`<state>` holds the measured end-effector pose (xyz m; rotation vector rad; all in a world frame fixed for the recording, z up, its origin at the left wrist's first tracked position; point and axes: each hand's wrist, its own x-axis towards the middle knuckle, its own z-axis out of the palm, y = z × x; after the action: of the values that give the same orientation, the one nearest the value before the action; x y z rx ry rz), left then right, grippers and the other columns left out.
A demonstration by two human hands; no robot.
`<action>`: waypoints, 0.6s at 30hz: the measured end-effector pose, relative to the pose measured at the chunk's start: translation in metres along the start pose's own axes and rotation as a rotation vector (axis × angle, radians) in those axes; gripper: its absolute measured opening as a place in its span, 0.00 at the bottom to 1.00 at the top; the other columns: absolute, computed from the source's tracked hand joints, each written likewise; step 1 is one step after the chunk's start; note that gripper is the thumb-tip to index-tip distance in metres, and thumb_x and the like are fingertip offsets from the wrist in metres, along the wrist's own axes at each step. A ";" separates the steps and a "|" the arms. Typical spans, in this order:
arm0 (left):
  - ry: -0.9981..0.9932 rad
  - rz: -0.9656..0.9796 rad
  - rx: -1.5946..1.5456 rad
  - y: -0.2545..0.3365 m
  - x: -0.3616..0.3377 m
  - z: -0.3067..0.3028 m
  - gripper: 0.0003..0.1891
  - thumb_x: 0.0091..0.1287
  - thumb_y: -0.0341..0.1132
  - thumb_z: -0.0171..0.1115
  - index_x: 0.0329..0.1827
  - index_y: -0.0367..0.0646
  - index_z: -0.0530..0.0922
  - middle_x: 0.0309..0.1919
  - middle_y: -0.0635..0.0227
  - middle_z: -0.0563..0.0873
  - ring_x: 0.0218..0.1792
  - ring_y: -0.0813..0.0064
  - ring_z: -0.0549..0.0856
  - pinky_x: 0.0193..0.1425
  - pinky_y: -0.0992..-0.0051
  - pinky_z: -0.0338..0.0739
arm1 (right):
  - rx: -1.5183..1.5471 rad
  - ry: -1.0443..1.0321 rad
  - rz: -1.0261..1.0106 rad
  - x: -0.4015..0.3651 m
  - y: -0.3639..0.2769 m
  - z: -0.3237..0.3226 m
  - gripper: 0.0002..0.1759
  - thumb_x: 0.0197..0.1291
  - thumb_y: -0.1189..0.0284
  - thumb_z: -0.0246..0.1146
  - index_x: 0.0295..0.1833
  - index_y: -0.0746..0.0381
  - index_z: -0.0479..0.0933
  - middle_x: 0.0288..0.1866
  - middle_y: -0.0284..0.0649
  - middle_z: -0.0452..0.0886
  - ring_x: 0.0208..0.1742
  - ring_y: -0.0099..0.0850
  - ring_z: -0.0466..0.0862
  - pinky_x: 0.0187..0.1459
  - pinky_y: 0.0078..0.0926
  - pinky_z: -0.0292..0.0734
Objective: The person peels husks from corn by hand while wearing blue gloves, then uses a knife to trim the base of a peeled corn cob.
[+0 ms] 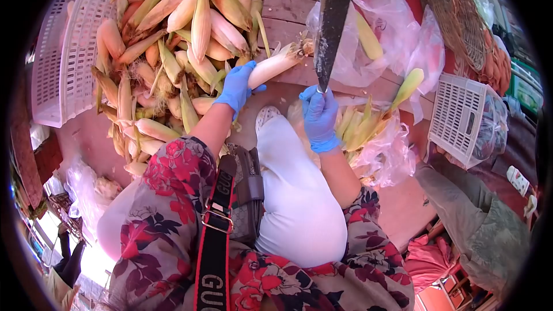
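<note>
Left hand (237,87): you grip the corn (276,67).
Right hand (319,114): you grip the knife (333,29).
Blade (337,0): best angled away from your left hand.

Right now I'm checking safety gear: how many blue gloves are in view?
2. The left hand wears one, holding a corn ear; the right hand wears the other, closed at the base of the dark blade. More could be hidden under the corn pile.

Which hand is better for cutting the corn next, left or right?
Probably the right hand: it has the knife in its grip, with the blade beside the corn in this view. The left hand is busy holding that corn.
</note>
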<state>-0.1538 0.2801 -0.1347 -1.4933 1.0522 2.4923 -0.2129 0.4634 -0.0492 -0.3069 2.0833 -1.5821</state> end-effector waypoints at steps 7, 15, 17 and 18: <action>0.010 -0.012 0.048 0.007 -0.010 0.002 0.17 0.64 0.43 0.58 0.45 0.37 0.71 0.33 0.59 0.79 0.25 0.70 0.82 0.18 0.76 0.77 | -0.538 -0.061 0.343 0.016 0.073 0.015 0.35 0.63 0.43 0.47 0.34 0.68 0.76 0.28 0.56 0.79 0.34 0.53 0.79 0.38 0.43 0.72; -0.104 -0.331 -0.132 -0.005 0.015 -0.015 0.20 0.67 0.52 0.51 0.51 0.46 0.70 0.32 0.58 0.81 0.21 0.67 0.83 0.07 0.84 0.64 | -0.600 0.014 0.210 0.043 0.069 0.028 0.32 0.63 0.46 0.49 0.37 0.69 0.76 0.33 0.60 0.79 0.39 0.56 0.79 0.41 0.46 0.73; -0.146 -0.420 -0.238 -0.003 0.013 -0.017 0.20 0.67 0.52 0.51 0.52 0.47 0.69 0.31 0.58 0.81 0.21 0.67 0.83 0.06 0.86 0.63 | -0.649 -0.008 0.200 0.043 0.070 0.023 0.32 0.63 0.47 0.49 0.36 0.70 0.76 0.32 0.60 0.79 0.38 0.57 0.78 0.41 0.46 0.73; -0.175 -0.419 -0.237 0.000 0.017 -0.019 0.21 0.66 0.52 0.52 0.52 0.46 0.70 0.32 0.58 0.81 0.21 0.67 0.83 0.07 0.85 0.64 | -0.689 -0.034 0.207 0.043 0.067 0.018 0.32 0.63 0.47 0.50 0.35 0.70 0.76 0.32 0.60 0.79 0.38 0.57 0.78 0.41 0.46 0.73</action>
<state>-0.1483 0.2646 -0.1542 -1.3417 0.3782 2.4403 -0.2323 0.4484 -0.1273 -0.3299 2.4807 -0.6981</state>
